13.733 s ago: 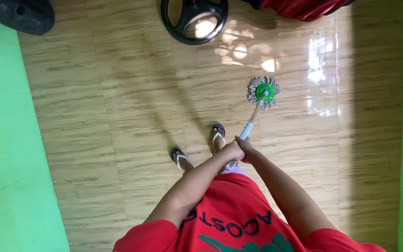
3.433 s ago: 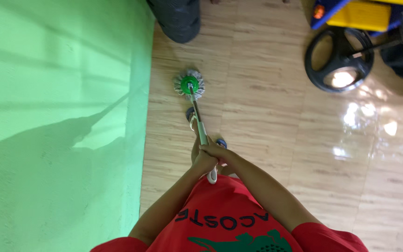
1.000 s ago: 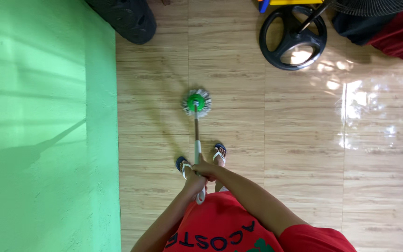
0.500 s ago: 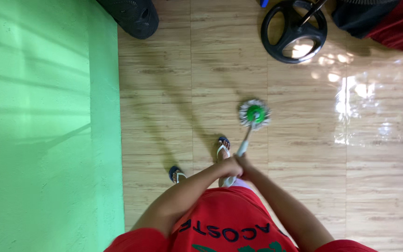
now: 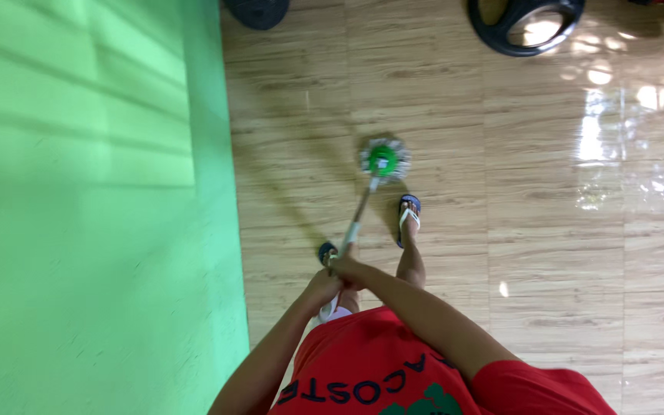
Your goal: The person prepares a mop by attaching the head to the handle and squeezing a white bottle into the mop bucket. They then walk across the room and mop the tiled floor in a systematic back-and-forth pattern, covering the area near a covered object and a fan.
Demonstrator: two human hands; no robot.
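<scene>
I look down at a mop with a round grey string head and a green disc resting on the wood-look tiled floor. Its thin handle slants back toward me. My left hand grips the lower white end of the handle. My right hand is wrapped round the handle just above it. Both arms reach out from my red shirt. My feet in blue and white flip-flops stand right behind the mop head.
A green wall fills the left side, close to the mop. A black ring-shaped fan base stands at the top right, and a dark object at the top. The floor at right shines with wet glare.
The mop head has swung left and forward, from right of my feet toward the green wall. My right foot has stepped forward. The view has shifted, so the wall fills more of the frame.
</scene>
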